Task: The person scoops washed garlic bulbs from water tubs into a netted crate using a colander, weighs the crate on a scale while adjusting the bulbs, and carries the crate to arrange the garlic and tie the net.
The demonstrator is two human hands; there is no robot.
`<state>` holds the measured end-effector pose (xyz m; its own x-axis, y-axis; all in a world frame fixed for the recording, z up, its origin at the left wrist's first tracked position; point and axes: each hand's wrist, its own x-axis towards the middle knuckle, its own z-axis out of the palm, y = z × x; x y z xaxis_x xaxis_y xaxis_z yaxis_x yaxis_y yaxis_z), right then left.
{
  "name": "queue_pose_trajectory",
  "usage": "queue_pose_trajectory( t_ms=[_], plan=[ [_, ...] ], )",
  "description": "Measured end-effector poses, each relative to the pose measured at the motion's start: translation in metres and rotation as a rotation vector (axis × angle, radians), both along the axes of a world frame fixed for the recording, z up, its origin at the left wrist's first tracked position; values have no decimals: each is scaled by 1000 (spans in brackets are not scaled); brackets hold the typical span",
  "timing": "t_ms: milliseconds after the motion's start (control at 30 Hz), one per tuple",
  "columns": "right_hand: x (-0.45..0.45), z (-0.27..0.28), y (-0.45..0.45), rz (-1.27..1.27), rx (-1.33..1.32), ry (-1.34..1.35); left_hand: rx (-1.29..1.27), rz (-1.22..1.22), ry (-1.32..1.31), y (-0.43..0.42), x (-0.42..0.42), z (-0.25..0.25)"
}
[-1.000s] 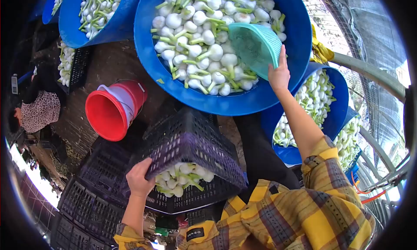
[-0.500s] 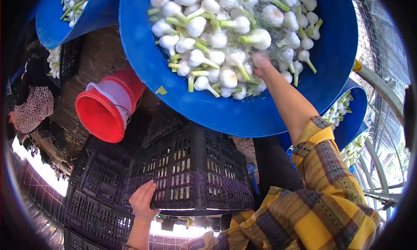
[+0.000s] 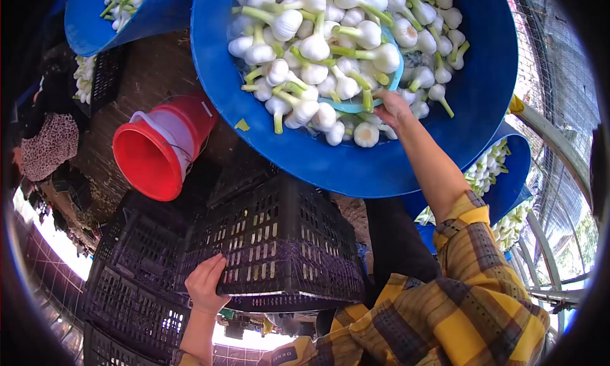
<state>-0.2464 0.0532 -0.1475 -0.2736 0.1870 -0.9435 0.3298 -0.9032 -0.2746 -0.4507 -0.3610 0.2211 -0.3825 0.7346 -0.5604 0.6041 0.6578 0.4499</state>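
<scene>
The right hand (image 3: 395,108) grips the turquoise basket (image 3: 398,75), mouth facing up

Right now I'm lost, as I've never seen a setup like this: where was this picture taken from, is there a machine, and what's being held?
There's no machine here, just a person's two bare hands. The camera is worn on their head and looks forward and down, which is why the yellow checked sleeves come in from below. The big blue tub is filled with garlic bulbs, many with short green stems. The right hand holds the rim of a turquoise basket; bulbs hide most of it. The left hand is at the edge of a black crate; whether it grips is hard to tell. Nearby lies a tilted red bucket.
</scene>
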Motion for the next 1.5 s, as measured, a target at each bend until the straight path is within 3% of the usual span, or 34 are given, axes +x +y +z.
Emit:
queue_pose_trajectory(
  t_ms=[67,200,533,633,767,833,900,1000,1033,1167,1267,1300,1433,1500],
  plan=[
    [-18,55,7,41,39,4,6,5,13,0,0,2],
    [6,93,15,51,76,18,41,9,56,-3,3,1],
    [53,160,11,4,151,116,92,11,121,-13,8,4],
    [67,179,16,100,228,39,105,23,166,-14,10,6],
    [100,175,32,47,267,31,34,92,162,-31,13,1],
    [107,191,37,-44,278,93,59,20,446,-29,21,9],
    [113,209,36,-81,279,143,141,235,613,-43,50,1],
    [121,226,49,-47,311,168,210,431,511,-71,115,-2],
    [115,236,47,-59,352,58,214,488,453,-86,143,-8],
    [119,287,44,108,394,167,154,807,330,-157,222,-38],
    [111,335,22,123,422,137,131,1264,344,-184,211,-69],
    [110,347,18,140,439,146,110,1259,456,-191,206,-85],
    [119,385,-1,371,349,265,43,1476,358,-199,184,-131],
    [105,421,-40,361,384,166,0,1467,360,-205,180,-143]
  ],
)
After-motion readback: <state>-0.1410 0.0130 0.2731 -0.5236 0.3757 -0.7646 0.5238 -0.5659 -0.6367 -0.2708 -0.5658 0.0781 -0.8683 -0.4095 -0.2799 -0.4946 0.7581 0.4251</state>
